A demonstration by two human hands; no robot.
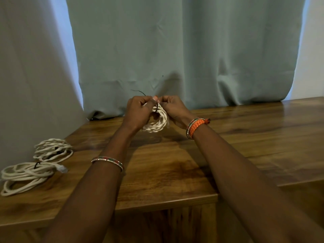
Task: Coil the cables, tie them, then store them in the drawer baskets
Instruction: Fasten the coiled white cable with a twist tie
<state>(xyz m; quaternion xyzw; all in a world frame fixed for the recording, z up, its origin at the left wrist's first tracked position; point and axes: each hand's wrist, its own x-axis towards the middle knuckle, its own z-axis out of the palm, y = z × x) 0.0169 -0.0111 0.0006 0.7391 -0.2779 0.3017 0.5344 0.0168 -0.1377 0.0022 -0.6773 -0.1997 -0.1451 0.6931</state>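
Note:
A small coil of white twisted cable [157, 122] is held upright above the wooden table [175, 163] between both hands. My left hand [138, 114] grips the coil's left side and pinches a thin dark tie [156, 107] that wraps over the coil's top. My right hand [172, 108] pinches the tie at the top from the right. One loose end of the tie sticks up and to the left, above my left hand. Two other white cable coils lie at the table's left edge, a farther coil [52, 149] and a nearer coil [26, 176], each with a dark tie round it.
A grey-green curtain [175, 50] hangs right behind the table. The table's front edge [166, 202] steps back on the right, where a lower wooden surface [306, 195] shows. No drawer or basket is in view.

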